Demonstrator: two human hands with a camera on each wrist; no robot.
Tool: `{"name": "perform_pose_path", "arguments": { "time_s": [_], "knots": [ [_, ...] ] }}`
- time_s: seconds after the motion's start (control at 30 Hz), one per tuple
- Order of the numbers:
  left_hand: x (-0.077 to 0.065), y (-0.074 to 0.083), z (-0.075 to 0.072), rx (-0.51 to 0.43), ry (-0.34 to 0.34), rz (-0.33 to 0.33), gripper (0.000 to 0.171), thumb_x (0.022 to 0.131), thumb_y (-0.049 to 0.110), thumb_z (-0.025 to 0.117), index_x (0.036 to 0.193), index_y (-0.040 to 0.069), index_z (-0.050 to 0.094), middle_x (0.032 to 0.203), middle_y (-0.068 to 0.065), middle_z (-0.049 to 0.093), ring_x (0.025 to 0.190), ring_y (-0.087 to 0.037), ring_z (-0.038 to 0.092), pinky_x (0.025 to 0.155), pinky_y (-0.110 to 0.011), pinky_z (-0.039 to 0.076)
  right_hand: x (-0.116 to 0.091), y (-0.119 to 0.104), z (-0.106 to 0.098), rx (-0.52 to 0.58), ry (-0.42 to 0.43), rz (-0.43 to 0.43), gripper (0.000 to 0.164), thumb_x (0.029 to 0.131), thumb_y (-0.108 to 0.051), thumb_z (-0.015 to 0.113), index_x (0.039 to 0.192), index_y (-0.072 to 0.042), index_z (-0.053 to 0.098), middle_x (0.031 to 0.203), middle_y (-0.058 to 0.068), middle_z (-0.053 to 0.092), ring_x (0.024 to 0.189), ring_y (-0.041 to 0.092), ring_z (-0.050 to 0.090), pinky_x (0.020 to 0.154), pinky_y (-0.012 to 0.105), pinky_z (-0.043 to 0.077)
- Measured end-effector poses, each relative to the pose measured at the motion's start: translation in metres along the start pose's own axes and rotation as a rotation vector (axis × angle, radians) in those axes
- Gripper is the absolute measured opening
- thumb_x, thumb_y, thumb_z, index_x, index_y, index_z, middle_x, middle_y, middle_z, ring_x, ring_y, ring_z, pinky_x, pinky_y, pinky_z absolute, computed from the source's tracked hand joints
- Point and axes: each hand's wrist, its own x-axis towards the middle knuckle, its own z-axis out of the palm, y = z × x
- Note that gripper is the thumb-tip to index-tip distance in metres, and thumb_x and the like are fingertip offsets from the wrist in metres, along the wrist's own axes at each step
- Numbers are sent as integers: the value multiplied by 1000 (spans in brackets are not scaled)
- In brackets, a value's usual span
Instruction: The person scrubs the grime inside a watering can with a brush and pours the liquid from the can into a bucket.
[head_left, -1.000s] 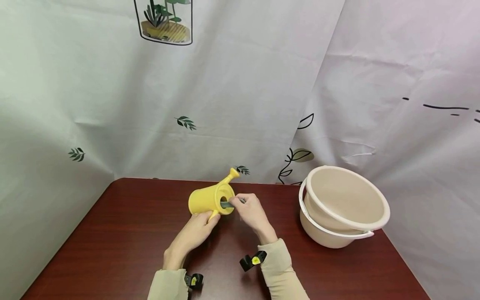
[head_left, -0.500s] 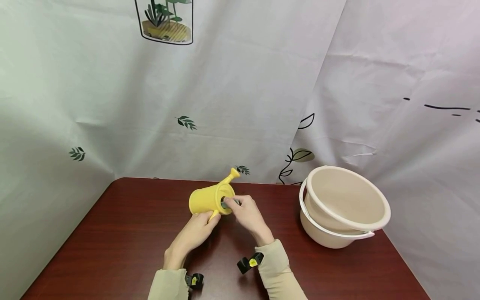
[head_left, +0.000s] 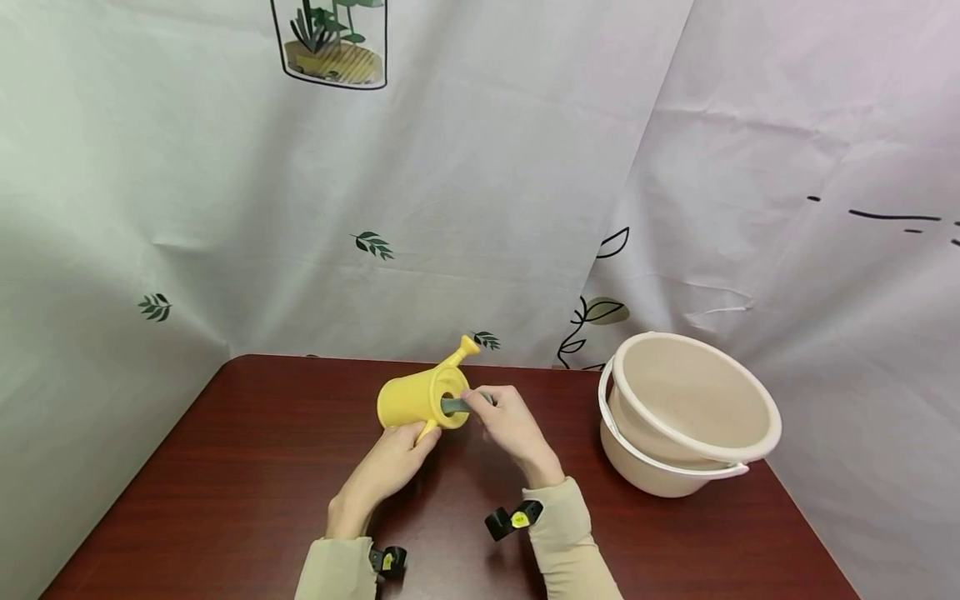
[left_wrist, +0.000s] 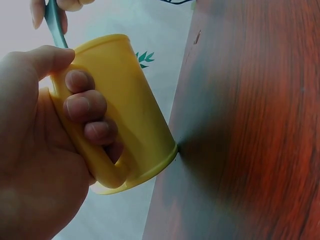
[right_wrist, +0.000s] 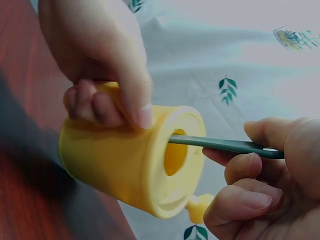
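Left hand: we wrap our left hand [head_left: 390, 467] round the handle of the yellow watering can [head_left: 420, 398], fingers curled through the loop and thumb on top, so the can is held tipped on its side just above the table [head_left: 225, 467].
Right hand: our right hand [head_left: 510, 425] pinches the near end of a thin grey-green tool [right_wrist: 220, 145] between thumb and fingers.
Key relation: the can lies to the left of the right hand, its top opening facing that hand; the tool's long axis runs level, straight from the fingers into the opening, its far tip hidden inside.
Nearer hand: the left already grips the can; the right touches it only through the tool.
Farther off: a beige bucket [head_left: 690, 417] stands well apart on the right, before a printed curtain [head_left: 450, 167].
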Motion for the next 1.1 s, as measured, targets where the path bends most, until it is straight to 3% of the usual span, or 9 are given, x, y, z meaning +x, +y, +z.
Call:
{"name": "perform_pose_path", "arguments": {
  "time_s": [0.33, 0.57, 0.73, 1.1],
  "knots": [
    [-2, -1, -1, -5, 4, -6, 35, 103, 28, 52, 70, 17, 47, 61, 9, 34, 53, -5, 33, 55, -24, 34, -1, -4, -5, 29, 24, 11, 33, 99, -24, 60, 84, 4, 66, 51, -3, 32, 40, 11, 28, 42, 25, 23],
    [-1, -1, -1, -21, -9, -3, 37, 103, 31, 51, 70, 16, 47, 60, 9, 34, 53, -5, 32, 55, -24, 34, 0, -4, 0, 51, 7, 35, 32, 100, -18, 57, 88, 11, 63, 52, -1, 34, 41, 14, 26, 41, 26, 23],
    [-1, 0, -2, -16, -12, 1, 37, 103, 32, 51, 69, 16, 47, 60, 9, 34, 52, -5, 32, 55, -24, 34, -8, -23, 5, 41, -28, 19, 30, 100, -12, 56, 90, 16, 61, 56, 2, 40, 42, 12, 30, 43, 24, 26],
    [-1, 1, -1, -16, -11, -20, 35, 103, 30, 52, 70, 16, 48, 60, 7, 36, 52, -7, 34, 55, -25, 35, -10, -30, 18, -3, -58, 44, 36, 100, -13, 56, 84, 19, 51, 50, -6, 30, 36, 5, 26, 40, 23, 24]
  ]
}}
